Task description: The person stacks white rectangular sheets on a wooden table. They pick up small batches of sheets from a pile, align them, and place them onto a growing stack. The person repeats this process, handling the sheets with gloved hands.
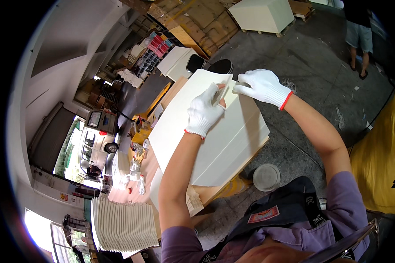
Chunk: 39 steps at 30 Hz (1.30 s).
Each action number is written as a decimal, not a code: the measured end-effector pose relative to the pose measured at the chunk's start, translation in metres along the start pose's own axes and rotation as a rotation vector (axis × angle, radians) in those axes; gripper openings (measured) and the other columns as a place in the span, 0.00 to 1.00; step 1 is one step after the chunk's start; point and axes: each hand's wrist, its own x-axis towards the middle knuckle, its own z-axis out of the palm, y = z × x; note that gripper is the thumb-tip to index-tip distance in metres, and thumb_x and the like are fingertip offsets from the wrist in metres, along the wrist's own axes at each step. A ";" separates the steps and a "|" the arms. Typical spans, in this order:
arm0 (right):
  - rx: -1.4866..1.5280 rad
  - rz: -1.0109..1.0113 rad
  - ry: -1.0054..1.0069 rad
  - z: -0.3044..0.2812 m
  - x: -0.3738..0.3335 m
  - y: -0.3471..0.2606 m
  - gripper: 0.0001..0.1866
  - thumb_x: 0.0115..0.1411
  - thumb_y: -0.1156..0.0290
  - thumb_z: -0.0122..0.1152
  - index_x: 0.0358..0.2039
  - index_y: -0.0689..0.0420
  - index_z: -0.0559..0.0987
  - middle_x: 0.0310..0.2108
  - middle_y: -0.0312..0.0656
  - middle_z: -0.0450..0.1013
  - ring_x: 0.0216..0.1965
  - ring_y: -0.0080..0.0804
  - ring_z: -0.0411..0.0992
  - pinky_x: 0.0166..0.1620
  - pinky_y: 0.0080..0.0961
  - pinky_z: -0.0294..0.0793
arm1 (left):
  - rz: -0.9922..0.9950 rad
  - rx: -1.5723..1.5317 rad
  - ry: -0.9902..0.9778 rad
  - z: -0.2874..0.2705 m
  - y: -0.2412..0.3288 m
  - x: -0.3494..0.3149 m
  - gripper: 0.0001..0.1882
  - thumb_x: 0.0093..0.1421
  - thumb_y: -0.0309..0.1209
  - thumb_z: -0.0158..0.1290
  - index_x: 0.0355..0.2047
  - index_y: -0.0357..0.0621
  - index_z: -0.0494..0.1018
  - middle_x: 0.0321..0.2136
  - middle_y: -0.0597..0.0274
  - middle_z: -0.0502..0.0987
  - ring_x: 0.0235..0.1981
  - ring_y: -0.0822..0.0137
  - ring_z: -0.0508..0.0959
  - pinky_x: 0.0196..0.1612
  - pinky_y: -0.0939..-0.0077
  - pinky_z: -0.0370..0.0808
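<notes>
Upper sheet: a large white sheet (180,118) lies in front of me over a white stack (232,147) on the wooden counter (206,192); its right-hand edge rises in a narrow flap between my hands.
Left grip: my gloved left hand (202,113) rests on the sheet, bare finger and thumb tips showing, parted at the raised edge. I cannot tell whether they pinch it. The palm's place probably steadies the sheet against sliding.
Right grip: my gloved right hand (264,87) is at the stack's far edge, thumb and forefinger curled toward each other with a slight gap. Whether paper is caught between them I cannot tell; from here it likely controls the corner opposite my left.
Curved pile: many white layers (123,225) stand at lower left, apart from my hands, leaving my reach free.
Spare gloves: a few (141,184) lie left of the sheet.
Grey tub: it (267,177) sits on the floor, beside the counter.
</notes>
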 end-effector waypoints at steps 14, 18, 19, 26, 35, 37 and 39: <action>0.598 0.321 -0.041 0.007 0.028 -0.024 0.30 0.72 0.43 0.44 0.33 0.60 0.76 0.31 0.54 0.75 0.38 0.54 0.75 0.42 0.43 0.71 | -0.029 -0.291 -0.049 0.000 -0.019 0.005 0.20 0.68 0.31 0.55 0.60 0.47 0.75 0.50 0.58 0.82 0.50 0.65 0.81 0.53 0.70 0.76; 0.650 0.284 0.134 0.022 0.021 -0.023 0.29 0.72 0.44 0.44 0.36 0.59 0.77 0.33 0.52 0.76 0.38 0.53 0.75 0.43 0.43 0.71 | -0.098 -0.311 -0.096 -0.001 -0.013 0.007 0.20 0.66 0.27 0.58 0.59 0.41 0.75 0.49 0.61 0.80 0.51 0.70 0.78 0.56 0.74 0.73; 0.643 0.283 0.156 0.025 0.019 -0.023 0.29 0.72 0.44 0.44 0.36 0.59 0.78 0.34 0.52 0.76 0.39 0.53 0.75 0.43 0.43 0.71 | -0.117 -0.328 -0.108 0.001 -0.012 0.006 0.21 0.65 0.26 0.59 0.58 0.41 0.75 0.50 0.61 0.80 0.51 0.70 0.78 0.57 0.74 0.73; 0.628 0.286 0.177 0.031 0.017 -0.021 0.29 0.72 0.43 0.46 0.42 0.59 0.78 0.37 0.48 0.77 0.40 0.43 0.76 0.46 0.37 0.73 | -0.052 -0.327 -0.106 0.001 -0.011 0.006 0.23 0.61 0.25 0.63 0.57 0.41 0.75 0.51 0.59 0.80 0.52 0.68 0.77 0.58 0.75 0.72; 0.621 0.297 0.152 0.030 0.017 -0.020 0.29 0.72 0.42 0.45 0.43 0.58 0.78 0.37 0.48 0.77 0.40 0.44 0.76 0.46 0.37 0.73 | -0.084 -0.382 -0.113 -0.001 -0.010 0.006 0.23 0.61 0.26 0.63 0.57 0.41 0.75 0.52 0.59 0.79 0.53 0.67 0.77 0.57 0.74 0.72; 0.625 0.305 0.155 0.030 0.016 -0.021 0.30 0.72 0.41 0.45 0.43 0.58 0.78 0.37 0.48 0.78 0.40 0.45 0.76 0.46 0.37 0.73 | -0.071 -0.367 -0.105 0.000 -0.014 0.006 0.22 0.63 0.26 0.61 0.58 0.42 0.75 0.52 0.58 0.79 0.53 0.67 0.77 0.57 0.74 0.72; 0.624 0.314 0.160 0.028 0.016 -0.022 0.30 0.72 0.41 0.46 0.43 0.58 0.78 0.37 0.48 0.78 0.40 0.45 0.77 0.46 0.37 0.73 | -0.043 -0.376 -0.057 -0.001 -0.010 0.005 0.21 0.64 0.26 0.59 0.58 0.43 0.75 0.52 0.57 0.79 0.52 0.67 0.77 0.58 0.73 0.72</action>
